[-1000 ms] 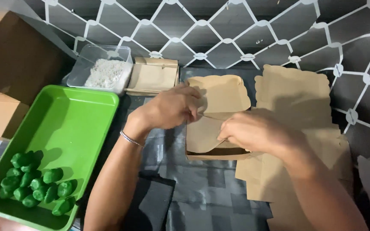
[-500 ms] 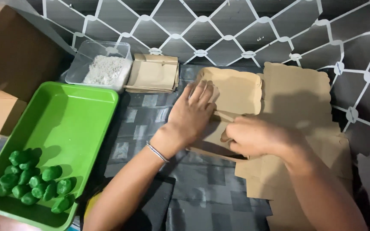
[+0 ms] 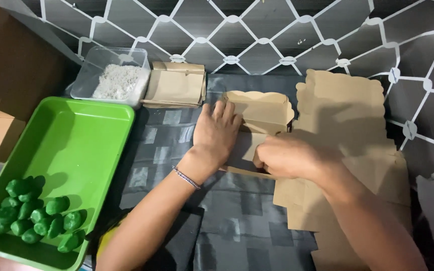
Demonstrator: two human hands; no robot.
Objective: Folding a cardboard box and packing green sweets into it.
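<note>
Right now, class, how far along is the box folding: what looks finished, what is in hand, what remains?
Done: a small stack of folded boxes lies by the clear tub. In hand: left hand presses flat and right hand pinches the brown box, only partly formed. Left: the flat cardboard blanks on the right.

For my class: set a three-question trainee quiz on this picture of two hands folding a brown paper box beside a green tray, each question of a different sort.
1. True or false: the green balls fill the whole green tray.
2. What does the left hand press flat on? A) the clear tub of white grains B) the brown paper box C) the stack of folded boxes
3. Which wrist wears a bracelet?

Key
1. False: they cluster in its near corner.
2. B.
3. The left; the right hand side shows none.
</note>
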